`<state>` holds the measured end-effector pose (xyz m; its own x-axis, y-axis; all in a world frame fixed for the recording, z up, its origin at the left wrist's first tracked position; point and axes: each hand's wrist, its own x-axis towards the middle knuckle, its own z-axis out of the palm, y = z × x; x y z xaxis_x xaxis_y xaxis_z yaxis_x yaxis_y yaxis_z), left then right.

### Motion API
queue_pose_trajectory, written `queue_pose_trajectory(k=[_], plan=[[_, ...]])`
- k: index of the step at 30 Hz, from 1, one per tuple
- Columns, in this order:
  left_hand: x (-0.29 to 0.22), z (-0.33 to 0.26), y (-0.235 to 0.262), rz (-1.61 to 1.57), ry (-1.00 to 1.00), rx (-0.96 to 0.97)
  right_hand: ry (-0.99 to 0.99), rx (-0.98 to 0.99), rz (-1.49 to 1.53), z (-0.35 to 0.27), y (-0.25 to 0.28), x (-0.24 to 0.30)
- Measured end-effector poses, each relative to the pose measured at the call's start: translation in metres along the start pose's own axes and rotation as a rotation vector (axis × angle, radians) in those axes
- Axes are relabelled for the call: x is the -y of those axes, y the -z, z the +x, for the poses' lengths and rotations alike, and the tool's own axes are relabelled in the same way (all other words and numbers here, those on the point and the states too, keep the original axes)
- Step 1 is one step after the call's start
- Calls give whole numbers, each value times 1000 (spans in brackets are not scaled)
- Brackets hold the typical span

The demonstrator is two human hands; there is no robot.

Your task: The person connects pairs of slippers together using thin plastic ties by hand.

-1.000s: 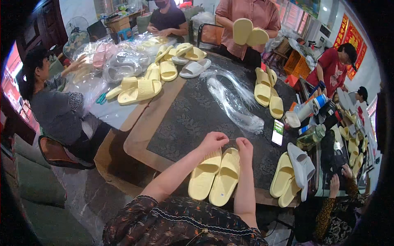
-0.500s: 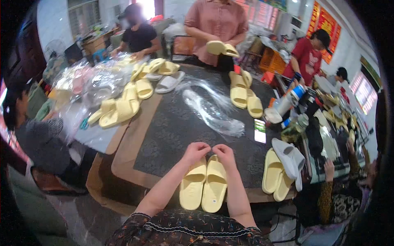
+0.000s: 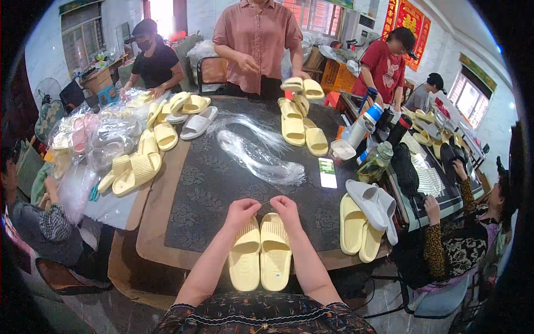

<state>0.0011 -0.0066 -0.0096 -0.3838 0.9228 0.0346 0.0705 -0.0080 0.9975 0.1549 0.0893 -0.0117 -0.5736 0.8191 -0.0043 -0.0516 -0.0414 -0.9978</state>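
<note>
A pair of pale yellow slippers (image 3: 245, 264) lies side by side at the table's near edge, heels toward me. Over their toe ends, my left hand (image 3: 243, 212) and my right hand (image 3: 285, 211) are pinched closed, a small gap apart. A thin strand (image 3: 266, 204) seems to run between the fingertips; it is faint, and its ends are hidden in the fingers. Beyond my hands, a long bundle of clear, shiny plastic strands (image 3: 258, 158) lies on the dark patterned table top (image 3: 194, 189).
Yellow and grey slippers (image 3: 367, 222) lie to the right, near a lit phone (image 3: 327, 173) and a jar (image 3: 378, 161). More slippers (image 3: 136, 170) and plastic-bagged pairs (image 3: 92, 131) fill the left. Across the table, a person (image 3: 258, 47) holds yellow slippers (image 3: 303, 87). Other people work around.
My hands have drawn slightly apart, and the strand between them shows more. The view has shifted, moving most of the scene left. The person opposite has lowered the held slippers toward a pile.
</note>
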Motion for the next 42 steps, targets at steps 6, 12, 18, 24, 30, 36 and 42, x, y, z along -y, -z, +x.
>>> queue_pose_trajectory(k=[6, 12, 18, 24, 30, 36, 42], plan=[[-3, -2, 3, 9, 25, -13, -5, 108, -97, -5, -8, 9], [-12, -2, -4, 27, 36, -27, -46, -95, 99, 4, 2, -1], [-2, -1, -2, -10, -40, 5, 45, 20, 17, 1, -2, -4], [-5, -3, 1, 21, 11, -6, 32, -2, 51, 1, -3, -3], [3, 1, -2, -6, 34, -18, 8, -87, 104, 7, 6, -10], [1, 1, -1, 37, 17, -25, -4, 91, -88, -2, -3, 5], [-13, -3, -4, 7, -27, -25, 8, -71, 75, 5, 2, -3]])
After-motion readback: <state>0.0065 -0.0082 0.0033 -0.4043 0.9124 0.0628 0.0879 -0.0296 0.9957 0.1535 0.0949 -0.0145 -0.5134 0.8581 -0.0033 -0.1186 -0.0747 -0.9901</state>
